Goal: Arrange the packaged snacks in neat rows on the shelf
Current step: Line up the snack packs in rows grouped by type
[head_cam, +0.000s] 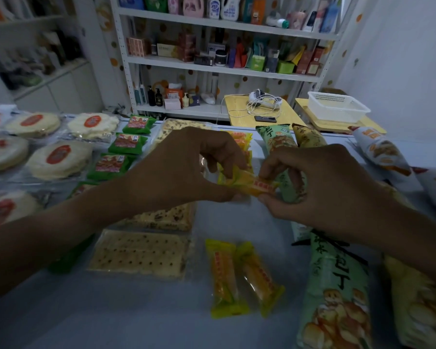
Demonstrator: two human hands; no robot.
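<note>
Yellow snack bar (254,186), small, sealed in glossy film with an orange label. Judged light and slightly soft; wrapper likely slippery and crinkly, contents possibly crumbly, so a light pinch at the crimped ends seemed the sensible hold rather than a squeeze at the middle.

Bar was held in the air above the pale shelf surface (136,311), roughly level, between both hands. Left hand (186,170) came in from the lower left, forearm across the cracker packs (141,255), thumb and fingertips closed on the bar's left end. Right hand (320,187) came from the lower right, fingers curled, thumb beneath, pinching the right end.

Two matching yellow bars (239,278) lay side by side nearer the camera; more of the same sat stacked behind the hands (242,139). Green bread bags (337,288) lay just right of them. Round flatbread packs (58,159) and green packets (126,143) stood in rows at left.
</note>
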